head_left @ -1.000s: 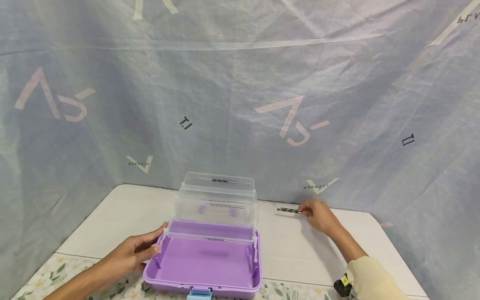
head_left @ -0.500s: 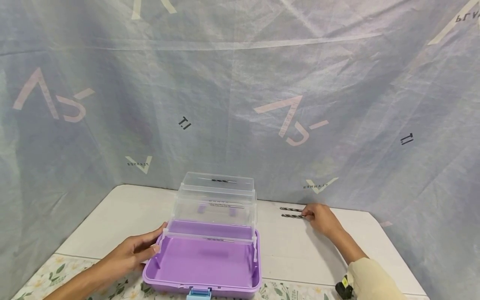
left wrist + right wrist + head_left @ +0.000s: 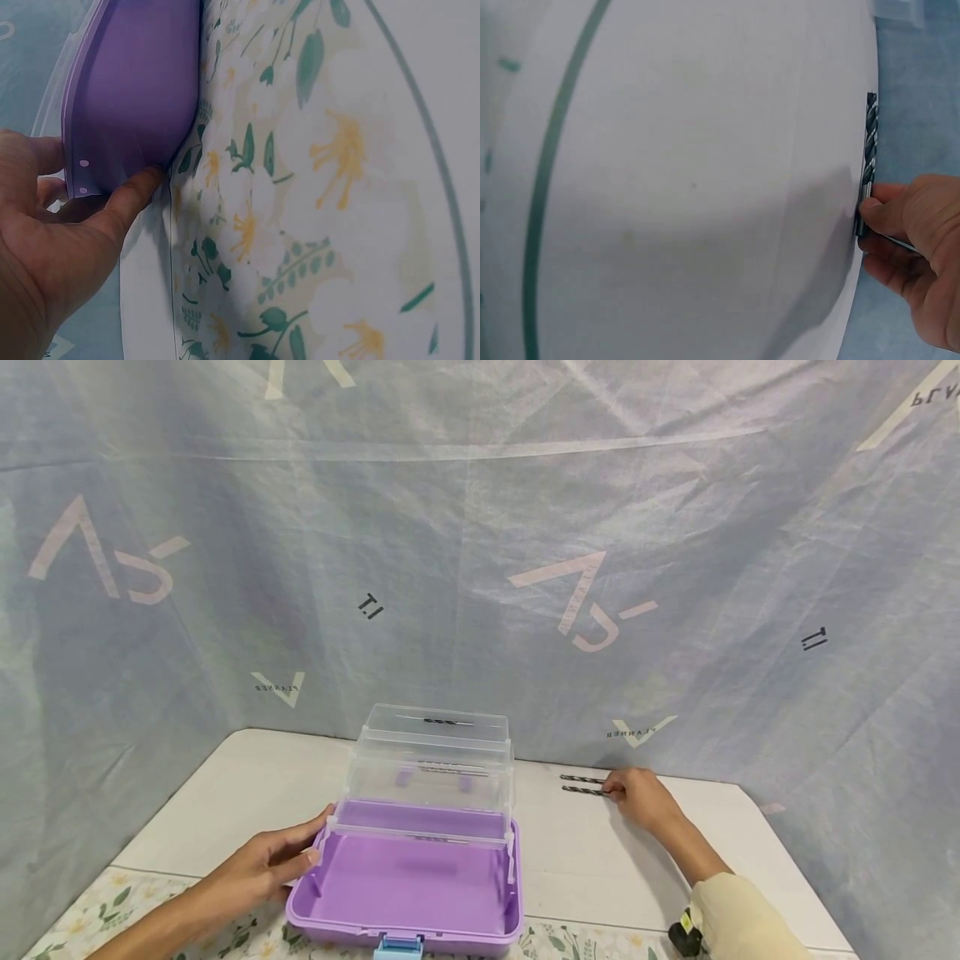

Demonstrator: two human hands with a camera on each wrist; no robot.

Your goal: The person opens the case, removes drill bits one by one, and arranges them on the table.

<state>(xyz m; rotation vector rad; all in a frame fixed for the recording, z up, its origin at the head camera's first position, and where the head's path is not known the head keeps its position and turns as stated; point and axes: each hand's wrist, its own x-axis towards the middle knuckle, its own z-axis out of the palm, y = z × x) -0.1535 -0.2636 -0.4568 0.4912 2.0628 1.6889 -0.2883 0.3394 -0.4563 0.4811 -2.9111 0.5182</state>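
A purple toolbox [image 3: 405, 889] stands open at the front of the table, its clear tiered trays [image 3: 431, 747] raised behind the base. My left hand [image 3: 273, 862] grips the toolbox's left side; in the left wrist view, fingers and thumb [image 3: 133, 187] hold its corner. At the back right, two dark spiral drill bits lie side by side, a far drill bit [image 3: 581, 778] and a near drill bit [image 3: 583, 791]. My right hand [image 3: 641, 795] pinches the near one by its shank. Another drill bit [image 3: 448, 722] shows in the top tray, and slimmer bits [image 3: 453, 768] lie lower.
The white table [image 3: 585, 860] has a flowered cloth [image 3: 120, 906] along its front. A grey printed sheet [image 3: 450, 568] hangs right behind the table's back edge. A blue latch [image 3: 399, 947] hangs at the toolbox's front. A black strap [image 3: 686, 935] is on the right wrist.
My right hand has shifted slightly right and down, and the drill bits now lie apart, parallel to each other. The left hand and the toolbox have stayed in place.
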